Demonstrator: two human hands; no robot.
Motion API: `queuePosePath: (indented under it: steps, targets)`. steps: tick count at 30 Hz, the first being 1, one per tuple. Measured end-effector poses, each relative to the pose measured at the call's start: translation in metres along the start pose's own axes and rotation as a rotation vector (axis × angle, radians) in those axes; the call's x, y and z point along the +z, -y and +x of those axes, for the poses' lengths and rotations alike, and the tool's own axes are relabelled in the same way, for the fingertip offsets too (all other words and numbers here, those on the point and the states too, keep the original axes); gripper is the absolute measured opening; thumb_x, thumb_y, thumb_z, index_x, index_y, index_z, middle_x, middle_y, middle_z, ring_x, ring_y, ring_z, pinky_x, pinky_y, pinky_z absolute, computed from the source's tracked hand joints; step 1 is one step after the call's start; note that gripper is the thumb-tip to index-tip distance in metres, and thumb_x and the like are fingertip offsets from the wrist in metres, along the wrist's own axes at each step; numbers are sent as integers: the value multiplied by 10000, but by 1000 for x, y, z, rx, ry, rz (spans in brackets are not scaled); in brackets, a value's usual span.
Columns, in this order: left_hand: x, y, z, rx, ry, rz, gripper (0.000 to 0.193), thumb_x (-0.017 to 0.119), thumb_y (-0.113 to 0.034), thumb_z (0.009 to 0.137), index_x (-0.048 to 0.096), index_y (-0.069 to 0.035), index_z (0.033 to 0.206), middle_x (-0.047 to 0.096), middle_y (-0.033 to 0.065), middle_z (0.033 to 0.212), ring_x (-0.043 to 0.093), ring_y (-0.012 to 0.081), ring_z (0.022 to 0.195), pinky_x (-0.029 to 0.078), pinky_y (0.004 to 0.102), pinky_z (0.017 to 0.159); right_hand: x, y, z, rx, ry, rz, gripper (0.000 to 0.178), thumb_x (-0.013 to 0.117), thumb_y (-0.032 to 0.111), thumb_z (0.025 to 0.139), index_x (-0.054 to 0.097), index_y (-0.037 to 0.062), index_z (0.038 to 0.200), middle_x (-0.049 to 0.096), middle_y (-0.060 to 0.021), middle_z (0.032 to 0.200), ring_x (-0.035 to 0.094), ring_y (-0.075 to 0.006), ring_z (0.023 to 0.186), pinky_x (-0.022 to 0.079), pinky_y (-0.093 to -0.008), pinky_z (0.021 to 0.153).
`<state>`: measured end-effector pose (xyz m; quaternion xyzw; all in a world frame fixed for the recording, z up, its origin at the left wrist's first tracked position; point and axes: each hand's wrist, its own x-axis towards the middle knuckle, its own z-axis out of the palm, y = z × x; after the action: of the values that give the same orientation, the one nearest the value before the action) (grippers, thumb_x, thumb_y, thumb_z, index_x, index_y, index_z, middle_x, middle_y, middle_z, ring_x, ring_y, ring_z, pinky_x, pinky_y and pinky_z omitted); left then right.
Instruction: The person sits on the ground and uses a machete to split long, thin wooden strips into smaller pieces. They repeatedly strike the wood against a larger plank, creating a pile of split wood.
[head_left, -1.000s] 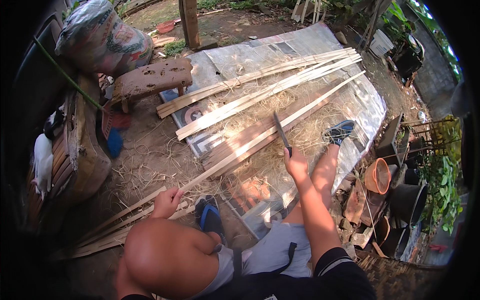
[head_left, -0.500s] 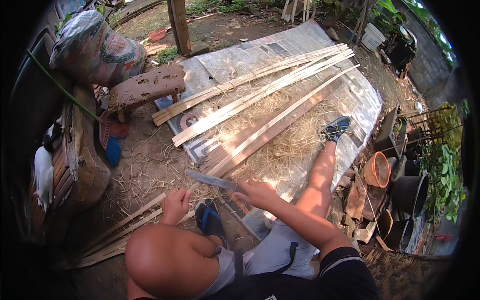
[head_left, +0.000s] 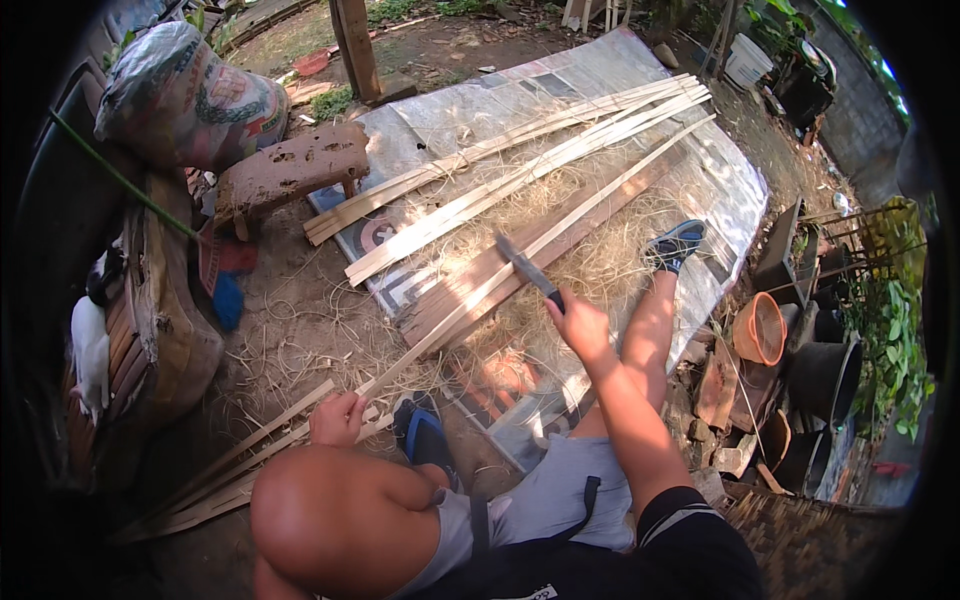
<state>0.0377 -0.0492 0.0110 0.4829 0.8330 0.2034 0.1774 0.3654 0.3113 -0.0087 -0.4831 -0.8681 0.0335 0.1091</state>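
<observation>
"What is the left hand [head_left: 338, 420] doing over there?"

"It's pinching the near end of a long, thin, pale wooden strip [head_left: 405, 361], its fingers curling in tightly."

"And where is that strip lying?"

"It's running slantwise along a broad, flat, brown wooden board [head_left: 465, 285], which is resting on a grey printed sheet [head_left: 730, 185] spreading over the ground."

"How about the right hand [head_left: 580, 322]?"

"That one's closing round the dark handle of a straight, grey-bladed knife [head_left: 528, 268]. The blade is crossing over the strip; whether it's touching the wood, I can't tell."

"What else is lying around them?"

"Two long bundles of pale wooden slats [head_left: 530, 180] are stretching beyond the board. Thin, curly, straw-coloured shavings [head_left: 605, 255] are piling up beside it, and an orange round basket [head_left: 758, 328] is leaning off to the right."
</observation>
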Motion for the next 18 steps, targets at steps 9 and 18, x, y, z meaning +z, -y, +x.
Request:
queuePosePath:
  steps: [9,18]
  targets:
    - [14,0,25,157,17,344,274,646,-332,978,578,-80,894,674,125,769,666,367,697,530,481,637,-10,90,-62,-7,363,336,418,535,494,1025,549,81,1089,704,-222,817,699,-447,761,568,-539,687]
    - [4,4,17,56,237,223,345,532,-325,1054,628,-48,873,657,144,708,676,332,686,529,466,665,-2,3,-15,223,157,150,413,578,484,1007,579,75,1065,718,-224,831,716,-432,780,568,-538,613]
